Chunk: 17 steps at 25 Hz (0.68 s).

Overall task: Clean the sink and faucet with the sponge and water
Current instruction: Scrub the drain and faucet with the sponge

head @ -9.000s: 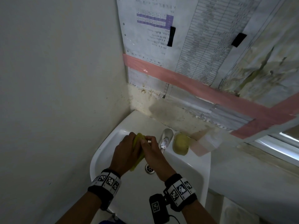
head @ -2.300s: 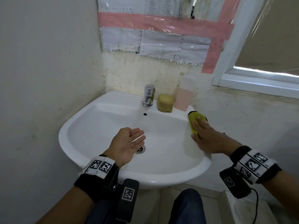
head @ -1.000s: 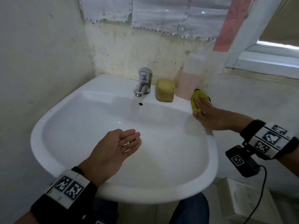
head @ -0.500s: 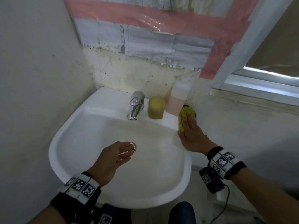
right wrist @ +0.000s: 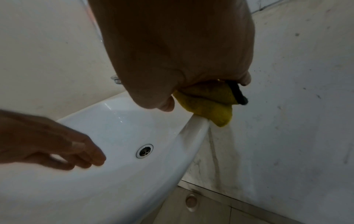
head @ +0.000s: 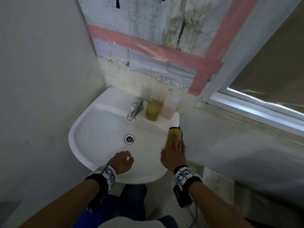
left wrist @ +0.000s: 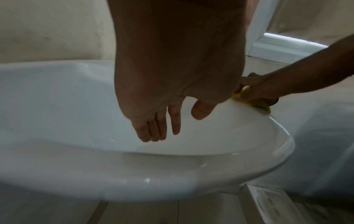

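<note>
- Head view: the white ceramic wall-hung sink [head: 102, 158] is the landmark; the right hand [head: 174, 155] lies on its right rim, pressing the yellow sponge with a dark scouring back [head: 174, 133] onto that rim, fingers laid flat along the top of the sponge
- Right wrist view: the sponge [right wrist: 210, 104] is folded over the rim's edge, squeezed between palm and thumb, its yellow tip hanging just outside the sink [right wrist: 118, 178]; streaks run down the wall below that spot
- The left hand [head: 120, 162] hovers over the front part of the basin, apart from the round steel drain [head: 129, 139]; in the left wrist view its fingers [left wrist: 153, 133] hang loose and hold nothing
- At the back ledge of the sink stand the chrome faucet [head: 135, 108], a second dull yellow sponge block [head: 153, 111] just right of it, and a clear plastic bottle with pink liquid [head: 170, 106] further right; no water runs from the spout
- Step in hand, as I judge it: scrubbing the right rim; the basin looks wet and mostly wiped
- The next move likely calls for sliding the sponge along the rim toward the front or back with steady downward pressure, keeping the fold seated on the edge; the faucet probably still needs wiping, then a rinse
</note>
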Each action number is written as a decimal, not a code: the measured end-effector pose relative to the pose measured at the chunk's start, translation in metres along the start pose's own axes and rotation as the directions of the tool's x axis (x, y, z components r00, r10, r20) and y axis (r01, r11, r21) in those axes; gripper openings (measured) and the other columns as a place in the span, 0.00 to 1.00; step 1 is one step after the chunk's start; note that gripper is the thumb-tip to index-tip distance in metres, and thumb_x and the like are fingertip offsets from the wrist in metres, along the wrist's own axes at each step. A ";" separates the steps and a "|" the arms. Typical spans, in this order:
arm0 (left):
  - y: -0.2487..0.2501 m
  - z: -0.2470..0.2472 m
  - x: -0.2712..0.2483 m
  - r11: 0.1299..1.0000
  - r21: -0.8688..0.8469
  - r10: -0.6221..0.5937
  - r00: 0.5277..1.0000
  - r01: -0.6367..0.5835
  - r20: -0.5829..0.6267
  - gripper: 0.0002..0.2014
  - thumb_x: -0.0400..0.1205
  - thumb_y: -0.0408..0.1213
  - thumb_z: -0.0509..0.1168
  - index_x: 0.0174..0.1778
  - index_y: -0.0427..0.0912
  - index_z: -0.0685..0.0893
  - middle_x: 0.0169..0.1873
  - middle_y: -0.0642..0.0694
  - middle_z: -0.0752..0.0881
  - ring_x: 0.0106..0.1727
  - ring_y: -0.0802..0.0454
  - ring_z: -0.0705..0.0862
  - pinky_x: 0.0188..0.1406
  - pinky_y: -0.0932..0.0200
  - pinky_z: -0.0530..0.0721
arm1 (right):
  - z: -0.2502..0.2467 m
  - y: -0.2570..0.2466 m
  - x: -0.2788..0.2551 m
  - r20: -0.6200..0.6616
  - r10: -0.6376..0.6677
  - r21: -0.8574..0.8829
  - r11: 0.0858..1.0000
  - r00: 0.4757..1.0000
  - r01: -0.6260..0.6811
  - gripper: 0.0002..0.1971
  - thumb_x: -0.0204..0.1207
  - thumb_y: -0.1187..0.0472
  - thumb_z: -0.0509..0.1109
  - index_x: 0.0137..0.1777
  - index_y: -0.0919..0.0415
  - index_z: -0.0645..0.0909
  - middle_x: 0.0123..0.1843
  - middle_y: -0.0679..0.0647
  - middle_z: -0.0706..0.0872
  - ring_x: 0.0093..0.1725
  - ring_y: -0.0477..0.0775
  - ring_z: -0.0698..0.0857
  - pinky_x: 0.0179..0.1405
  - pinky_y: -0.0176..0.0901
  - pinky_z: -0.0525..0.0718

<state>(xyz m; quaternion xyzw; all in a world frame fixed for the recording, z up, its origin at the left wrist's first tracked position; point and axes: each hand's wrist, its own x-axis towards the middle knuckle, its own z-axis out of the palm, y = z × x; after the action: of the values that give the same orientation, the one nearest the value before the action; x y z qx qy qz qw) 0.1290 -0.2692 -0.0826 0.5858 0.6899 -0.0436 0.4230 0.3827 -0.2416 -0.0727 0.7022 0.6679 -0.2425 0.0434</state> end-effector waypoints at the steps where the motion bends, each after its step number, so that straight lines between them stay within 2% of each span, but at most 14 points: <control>1: -0.003 0.006 0.001 1.000 0.015 -0.021 1.000 0.021 0.022 0.20 0.90 0.52 0.57 0.73 0.47 0.78 0.74 0.45 0.79 0.77 0.44 0.75 0.78 0.51 0.72 | -0.003 -0.002 0.006 0.012 0.024 0.007 1.000 1.000 -0.024 0.39 0.88 0.43 0.51 0.90 0.63 0.42 0.90 0.66 0.37 0.89 0.72 0.45 0.87 0.68 0.46; 4: -0.007 0.017 0.000 0.997 0.063 -0.046 0.998 0.043 0.040 0.24 0.91 0.54 0.54 0.81 0.47 0.70 0.79 0.44 0.73 0.81 0.45 0.69 0.80 0.51 0.69 | -0.009 -0.002 0.026 -0.013 0.045 0.055 0.998 0.999 -0.044 0.40 0.88 0.43 0.53 0.90 0.63 0.38 0.89 0.68 0.32 0.89 0.72 0.45 0.88 0.66 0.46; 7: -0.014 0.029 -0.009 0.989 0.143 -0.053 0.998 0.048 0.031 0.30 0.88 0.60 0.50 0.84 0.49 0.66 0.80 0.46 0.71 0.80 0.48 0.70 0.78 0.52 0.72 | -0.015 0.004 0.042 -0.096 0.011 0.094 0.996 0.995 -0.002 0.41 0.87 0.49 0.57 0.89 0.62 0.36 0.89 0.67 0.30 0.89 0.70 0.42 0.88 0.65 0.52; 9: -0.017 0.034 -0.014 0.982 0.189 -0.020 1.000 0.023 -0.016 0.43 0.76 0.70 0.39 0.85 0.52 0.64 0.80 0.49 0.71 0.77 0.49 0.74 0.75 0.55 0.74 | -0.019 0.007 0.051 -0.135 -0.013 0.105 0.994 0.991 0.027 0.43 0.86 0.51 0.60 0.89 0.62 0.34 0.89 0.66 0.31 0.89 0.69 0.41 0.87 0.65 0.56; 11: -0.018 0.039 -0.012 0.976 0.218 0.004 0.999 0.008 -0.054 0.48 0.69 0.70 0.34 0.85 0.53 0.65 0.79 0.50 0.71 0.76 0.50 0.75 0.73 0.56 0.75 | -0.015 0.008 0.050 -0.171 -0.041 0.087 0.995 0.984 0.056 0.45 0.85 0.52 0.60 0.89 0.60 0.32 0.89 0.65 0.31 0.90 0.68 0.41 0.86 0.66 0.59; 13: -0.018 0.039 -0.009 0.971 0.237 -0.014 0.999 0.021 -0.032 0.46 0.72 0.70 0.38 0.86 0.53 0.64 0.80 0.51 0.70 0.77 0.51 0.74 0.73 0.55 0.74 | -0.005 0.013 0.040 -0.200 -0.079 0.080 0.992 0.977 0.097 0.44 0.86 0.54 0.59 0.89 0.60 0.32 0.90 0.63 0.30 0.90 0.66 0.40 0.86 0.65 0.60; 15: -0.016 0.039 -0.005 0.966 0.255 -0.061 0.998 0.052 0.028 0.38 0.81 0.66 0.49 0.87 0.53 0.62 0.83 0.50 0.67 0.81 0.51 0.70 0.77 0.54 0.71 | 0.005 0.018 0.026 -0.229 -0.113 0.069 0.989 0.967 0.132 0.42 0.86 0.55 0.58 0.90 0.61 0.33 0.90 0.63 0.30 0.90 0.66 0.40 0.86 0.64 0.62; 17: -0.012 0.033 0.002 0.969 0.236 -0.106 0.989 0.079 0.104 0.38 0.82 0.63 0.54 0.87 0.52 0.62 0.85 0.48 0.64 0.85 0.48 0.65 0.81 0.52 0.66 | 0.009 0.020 0.022 -0.218 -0.119 0.062 0.989 0.969 0.136 0.43 0.85 0.55 0.58 0.90 0.61 0.33 0.90 0.64 0.31 0.90 0.67 0.41 0.85 0.65 0.64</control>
<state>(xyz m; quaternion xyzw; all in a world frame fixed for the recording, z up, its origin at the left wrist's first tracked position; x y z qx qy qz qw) 0.1362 -0.2899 -0.1101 0.5945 0.6812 -0.1771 0.3887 0.3991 -0.2268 -0.0950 0.6810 0.7028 -0.1932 -0.0711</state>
